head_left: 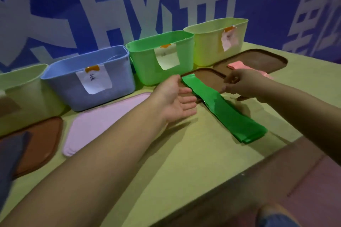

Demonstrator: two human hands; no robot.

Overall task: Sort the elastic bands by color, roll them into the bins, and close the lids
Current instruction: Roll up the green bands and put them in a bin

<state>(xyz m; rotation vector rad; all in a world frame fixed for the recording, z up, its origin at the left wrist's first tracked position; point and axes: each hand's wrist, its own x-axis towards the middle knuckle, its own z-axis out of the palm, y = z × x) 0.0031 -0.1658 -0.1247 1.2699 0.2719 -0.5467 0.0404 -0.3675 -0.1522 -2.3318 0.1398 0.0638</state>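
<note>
A stack of green elastic bands (224, 111) lies flat across the table, its far end resting on a brown lid (206, 77) in front of the green bin (162, 57). My left hand (175, 99) is open, palm up, just left of the bands. My right hand (241, 83) hovers over the right side of that lid with fingers curled; whether it holds anything is unclear. Pink bands (238, 66) lie on a second brown lid (263, 59) before the pale yellow bin (217, 40). A blue bin (88, 77) stands left of the green one.
A pale green bin (20, 94) sits at far left with a brown lid (42, 143) and a grey-blue band (11, 155) before it. A pink mat (103, 121) lies in front of the blue bin. The table edge runs along the lower right.
</note>
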